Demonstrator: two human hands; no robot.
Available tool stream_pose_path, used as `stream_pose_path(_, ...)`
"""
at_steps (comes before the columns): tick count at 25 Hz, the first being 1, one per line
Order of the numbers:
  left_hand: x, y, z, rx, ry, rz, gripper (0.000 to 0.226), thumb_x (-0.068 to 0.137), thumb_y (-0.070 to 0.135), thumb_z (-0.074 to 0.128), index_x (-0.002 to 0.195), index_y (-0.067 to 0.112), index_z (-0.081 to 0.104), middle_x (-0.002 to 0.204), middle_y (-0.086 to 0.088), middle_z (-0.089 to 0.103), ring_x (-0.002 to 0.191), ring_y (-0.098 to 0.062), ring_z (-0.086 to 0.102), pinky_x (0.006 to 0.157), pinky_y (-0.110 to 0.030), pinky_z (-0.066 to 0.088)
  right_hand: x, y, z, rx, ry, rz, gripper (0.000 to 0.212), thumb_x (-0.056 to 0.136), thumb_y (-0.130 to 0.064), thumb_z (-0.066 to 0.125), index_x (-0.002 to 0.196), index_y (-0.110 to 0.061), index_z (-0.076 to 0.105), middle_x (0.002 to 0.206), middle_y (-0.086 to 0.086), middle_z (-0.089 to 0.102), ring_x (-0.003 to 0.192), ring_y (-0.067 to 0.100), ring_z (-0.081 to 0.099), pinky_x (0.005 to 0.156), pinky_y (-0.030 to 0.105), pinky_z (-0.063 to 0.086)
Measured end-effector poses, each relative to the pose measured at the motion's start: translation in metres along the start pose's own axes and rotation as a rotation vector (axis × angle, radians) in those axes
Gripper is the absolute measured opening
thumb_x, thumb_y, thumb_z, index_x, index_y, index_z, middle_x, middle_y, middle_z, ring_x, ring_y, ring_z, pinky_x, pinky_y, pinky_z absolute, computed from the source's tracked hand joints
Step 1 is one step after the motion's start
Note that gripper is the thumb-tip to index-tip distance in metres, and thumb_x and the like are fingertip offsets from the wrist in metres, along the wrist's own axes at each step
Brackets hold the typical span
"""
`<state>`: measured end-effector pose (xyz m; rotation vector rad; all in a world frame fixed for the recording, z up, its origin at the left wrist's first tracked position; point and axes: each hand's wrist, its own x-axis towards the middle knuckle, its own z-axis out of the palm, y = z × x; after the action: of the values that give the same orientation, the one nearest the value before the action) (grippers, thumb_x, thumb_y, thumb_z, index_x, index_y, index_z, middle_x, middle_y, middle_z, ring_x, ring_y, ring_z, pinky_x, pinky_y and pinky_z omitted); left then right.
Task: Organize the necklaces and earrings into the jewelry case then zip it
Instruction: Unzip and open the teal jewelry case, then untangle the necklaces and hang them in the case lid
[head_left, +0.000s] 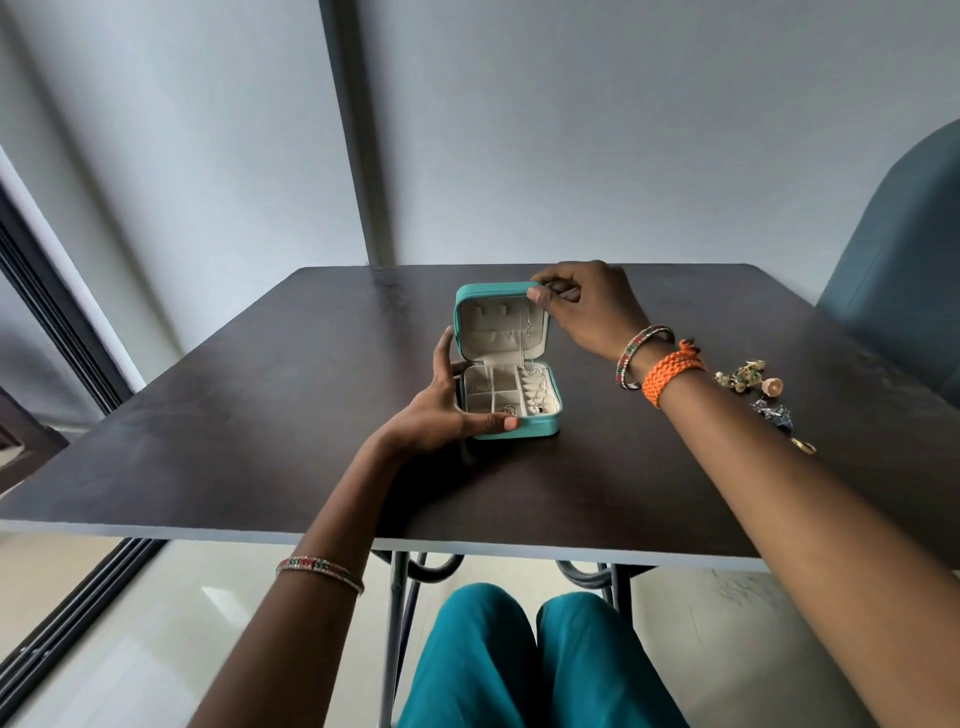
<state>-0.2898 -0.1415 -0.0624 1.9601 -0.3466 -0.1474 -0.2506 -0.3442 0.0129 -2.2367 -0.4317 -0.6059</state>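
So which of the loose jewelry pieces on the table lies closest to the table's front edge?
The small gold ring. It lies alone, nearer the person than the dark blue piece and the gold earring cluster, all right of the right forearm.

Under my hands the jewelry case (540, 427) looks smooth teal leatherette lined in matt cream cloth, on a dark, faintly glossy table (260, 441).

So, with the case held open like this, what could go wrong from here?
1. The thin necklace chain hangs from the lid into the tray; closing now could pinch it in the seam.
2. The earrings on the table lie beside the right forearm, which may sweep them off.
3. The left hand holds only the base corner; the jewelry case might tip.
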Motion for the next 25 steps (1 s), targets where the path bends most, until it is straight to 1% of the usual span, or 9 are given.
stream_pose_path(1,0.000,0.000,0.000,-0.001,0.012,-0.003,0.128,0.067,0.022,0.084,0.146,0.036,-0.016,0.142,0.002,0.039,0.124,-0.009,0.046,0.109,-0.028,0.035,0.004,0.002,0.001,0.016,0.009,0.019,0.021,0.087,-0.029,0.066,0.098,-0.013,0.072,0.082,-0.001,0.070,0.077,0.012,0.066,0.079,0.038,0.057)
stream_pose_path(3,-0.001,0.000,0.001,-0.002,0.025,-0.002,0.126,0.068,0.020,0.083,0.146,0.034,-0.015,0.139,0.004,0.040,0.123,-0.008,0.045,0.109,-0.026,0.033,0.011,0.006,0.004,0.055,0.027,0.066,0.018,0.087,-0.029,0.066,0.092,-0.012,0.071,0.077,-0.003,0.067,0.071,0.011,0.064,0.074,0.039,0.059)
stream_pose_path(8,-0.003,-0.001,0.003,0.010,0.042,0.019,0.127,0.065,0.025,0.085,0.146,0.036,-0.012,0.134,0.006,0.041,0.124,-0.009,0.044,0.112,-0.031,0.032,0.026,0.019,0.013,0.084,0.045,0.190,0.023,0.086,-0.035,0.066,0.085,-0.012,0.070,0.087,0.008,0.072,0.075,0.020,0.067,0.074,0.043,0.058)
stream_pose_path(12,-0.003,-0.002,0.005,0.018,0.044,0.038,0.122,0.065,0.024,0.085,0.146,0.037,-0.005,0.131,0.009,0.043,0.123,-0.007,0.045,0.110,-0.028,0.033,0.039,0.033,0.025,0.014,0.007,0.310,0.030,0.085,-0.041,0.065,0.082,-0.012,0.072,0.079,0.004,0.068,0.072,0.022,0.063,0.076,0.038,0.056)
stream_pose_path(16,-0.004,-0.001,0.004,0.022,0.044,0.067,0.117,0.063,0.025,0.085,0.143,0.042,0.001,0.130,0.008,0.042,0.122,-0.006,0.044,0.106,-0.025,0.035,0.043,0.047,0.042,0.029,-0.030,0.476,0.030,0.081,-0.038,0.070,0.063,-0.015,0.063,0.081,0.005,0.067,0.074,0.023,0.062,0.074,0.031,0.052)
stream_pose_path(18,-0.006,0.000,0.003,0.023,0.039,0.073,0.117,0.060,0.030,0.085,0.142,0.045,0.003,0.130,0.008,0.042,0.121,-0.005,0.045,0.106,-0.024,0.035,0.046,0.055,0.052,-0.017,-0.050,0.548,0.027,0.077,-0.039,0.074,0.072,-0.013,0.068,0.091,0.007,0.071,0.084,0.024,0.067,0.078,0.028,0.051)
stream_pose_path(21,-0.006,0.002,0.003,0.028,0.038,0.074,0.117,0.055,0.036,0.083,0.142,0.043,0.004,0.129,0.008,0.042,0.121,-0.004,0.044,0.105,-0.022,0.034,0.050,0.057,0.065,-0.092,-0.080,0.609,0.038,0.072,-0.040,0.077,0.094,-0.009,0.073,0.103,0.010,0.071,0.094,0.028,0.067,0.086,0.033,0.054)
stream_pose_path(23,-0.005,0.000,0.003,0.035,0.040,0.073,0.119,0.054,0.039,0.086,0.142,0.042,0.005,0.131,0.006,0.044,0.119,-0.002,0.046,0.106,-0.022,0.035,0.053,0.048,0.065,-0.142,-0.080,0.581,0.035,0.074,-0.034,0.074,0.098,-0.008,0.070,0.104,0.011,0.070,0.096,0.030,0.067,0.085,0.036,0.055)
stream_pose_path(25,-0.005,-0.002,0.003,0.060,0.042,0.070,0.122,0.051,0.047,0.089,0.142,0.042,0.007,0.133,0.006,0.045,0.119,-0.002,0.048,0.109,-0.027,0.036,0.054,0.030,0.056,-0.176,-0.059,0.476,0.026,0.078,-0.022,0.065,0.100,-0.008,0.067,0.109,0.013,0.066,0.103,0.033,0.063,0.087,0.036,0.053)
